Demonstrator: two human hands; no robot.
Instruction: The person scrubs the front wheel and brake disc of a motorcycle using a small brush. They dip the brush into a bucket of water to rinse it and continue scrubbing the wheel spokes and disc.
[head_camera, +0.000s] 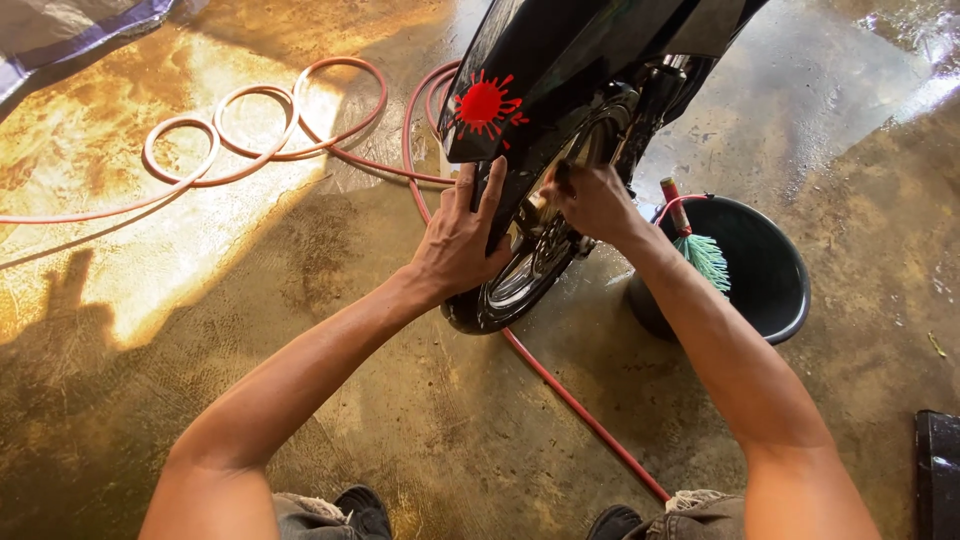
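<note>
Two bare hands work at the front wheel (525, 265) of a black motorbike that stands on a wet, stained concrete floor (420, 400). The left hand (462, 235) lies flat with its fingers spread open against the tyre and the lower edge of the black mudguard (545, 70), holding nothing. The right hand (592, 200) is on the other side of the wheel, curled closed with its fingertips pressed in near the spokes and hub; whether it grips something small there cannot be told. The mudguard carries a red splash-shaped sticker (483, 103) just above the left hand. A reddish hose (265, 135) lies in loose coils on the floor towards the far left edge, then runs under the wheel and on towards the near edge between the person's two dark shoes. Just beside the right forearm stands a black bucket (765, 275), and a brush with a red handle and green bristles (700, 250) leans over its rim on the side nearest the wheel. A dark flat object (938, 470) shows at the near right edge of the floor, too cropped to identify. Sunlight falls on the floor at the far left, and a piece of grey sheeting (70, 25) lies in the far left corner.
</note>
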